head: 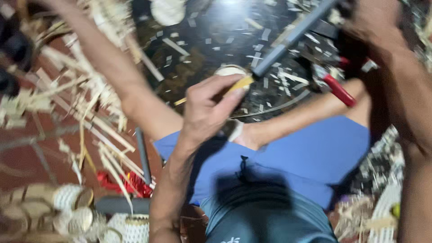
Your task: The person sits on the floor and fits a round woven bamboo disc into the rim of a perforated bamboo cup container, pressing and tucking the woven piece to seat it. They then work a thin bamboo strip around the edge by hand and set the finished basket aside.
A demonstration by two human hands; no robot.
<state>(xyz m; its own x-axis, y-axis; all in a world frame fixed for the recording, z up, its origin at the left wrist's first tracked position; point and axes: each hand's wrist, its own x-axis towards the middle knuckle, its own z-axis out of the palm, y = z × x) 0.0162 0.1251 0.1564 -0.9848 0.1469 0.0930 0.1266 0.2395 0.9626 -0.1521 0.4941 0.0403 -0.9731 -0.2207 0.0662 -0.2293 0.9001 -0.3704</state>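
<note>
Floor [211,40] under you is dark and glossy, strewn with pale cut scraps; reddish tiling shows at the left beneath a heap of cane strips [96,112]. You sit with blue shorts [310,153] and bare legs below the hands. Your left hand [209,110] has its fingers [225,85] pinched together on one thin yellowish strip [240,83], held over the floor just in front of your knees. Your right hand [375,24] is blurred at the top right, fingers closed round one long grey tool [292,36]. One red-handled tool [338,90] lies nearby. Three small woven baskets [135,227] sit at the lower left.
</note>
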